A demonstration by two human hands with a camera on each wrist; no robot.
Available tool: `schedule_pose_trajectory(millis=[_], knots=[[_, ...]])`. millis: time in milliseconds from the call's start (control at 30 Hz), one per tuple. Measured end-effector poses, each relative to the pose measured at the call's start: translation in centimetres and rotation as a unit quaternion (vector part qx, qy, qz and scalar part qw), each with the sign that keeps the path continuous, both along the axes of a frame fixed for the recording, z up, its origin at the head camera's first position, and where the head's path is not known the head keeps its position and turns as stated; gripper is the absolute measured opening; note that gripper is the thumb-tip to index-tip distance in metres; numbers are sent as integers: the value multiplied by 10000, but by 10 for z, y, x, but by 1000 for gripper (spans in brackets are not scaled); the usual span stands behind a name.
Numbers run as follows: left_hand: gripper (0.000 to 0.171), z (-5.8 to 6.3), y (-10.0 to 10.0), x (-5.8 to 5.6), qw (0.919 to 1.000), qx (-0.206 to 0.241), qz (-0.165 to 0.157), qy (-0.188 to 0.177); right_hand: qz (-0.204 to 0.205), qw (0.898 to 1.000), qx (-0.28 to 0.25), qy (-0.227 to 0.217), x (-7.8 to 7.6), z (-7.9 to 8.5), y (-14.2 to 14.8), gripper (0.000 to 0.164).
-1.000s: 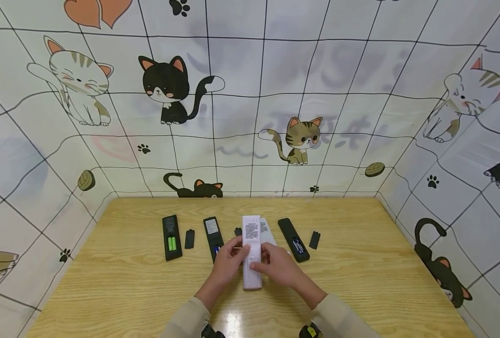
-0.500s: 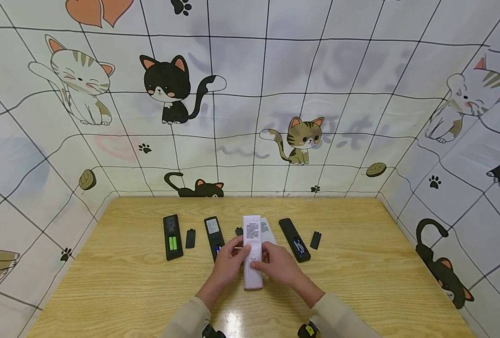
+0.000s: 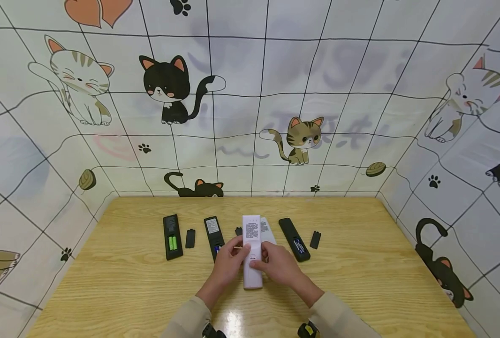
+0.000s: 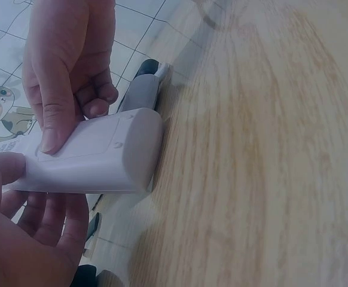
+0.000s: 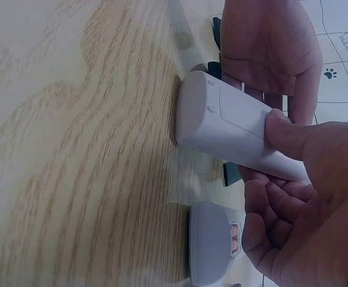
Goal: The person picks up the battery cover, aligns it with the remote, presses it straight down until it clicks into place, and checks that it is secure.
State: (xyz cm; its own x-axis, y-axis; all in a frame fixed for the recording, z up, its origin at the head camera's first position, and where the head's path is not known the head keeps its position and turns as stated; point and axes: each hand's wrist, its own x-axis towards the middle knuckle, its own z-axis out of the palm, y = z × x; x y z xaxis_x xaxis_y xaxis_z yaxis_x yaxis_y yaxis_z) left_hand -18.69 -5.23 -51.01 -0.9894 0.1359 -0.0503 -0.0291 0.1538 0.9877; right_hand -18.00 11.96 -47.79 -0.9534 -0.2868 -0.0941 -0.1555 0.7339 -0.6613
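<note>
Both hands hold a white remote control [image 3: 252,277], its printed back facing up and its lower end close over the table. My left hand [image 3: 228,259] grips its left side, thumb along the edge and fingers underneath. From the right, my right hand [image 3: 281,265] holds it too. That thumb [image 5: 281,133] presses on the battery cover [image 5: 240,113], which sits in the remote's back; the other right fingers curl below. Behind the right hand lies a second white remote [image 3: 268,231], partly hidden, with a battery opening [image 5: 235,238] showing in the right wrist view.
A black remote [image 3: 172,225] with green batteries [image 3: 172,243] lies at left, its loose cover [image 3: 190,238] beside it. Another black remote [image 3: 211,227] is partly behind the left hand. Right of centre lie a third black remote [image 3: 291,234] and a cover [image 3: 315,240]. Patterned cloth walls [image 3: 241,112] surround the table.
</note>
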Motion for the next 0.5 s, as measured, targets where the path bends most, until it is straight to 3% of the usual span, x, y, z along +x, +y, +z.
schedule_pose_trajectory(millis=[500], knots=[[42,-2,4,2,9993,-184,323,-29,476,9987,-32,-149,-2,-6,0,38]])
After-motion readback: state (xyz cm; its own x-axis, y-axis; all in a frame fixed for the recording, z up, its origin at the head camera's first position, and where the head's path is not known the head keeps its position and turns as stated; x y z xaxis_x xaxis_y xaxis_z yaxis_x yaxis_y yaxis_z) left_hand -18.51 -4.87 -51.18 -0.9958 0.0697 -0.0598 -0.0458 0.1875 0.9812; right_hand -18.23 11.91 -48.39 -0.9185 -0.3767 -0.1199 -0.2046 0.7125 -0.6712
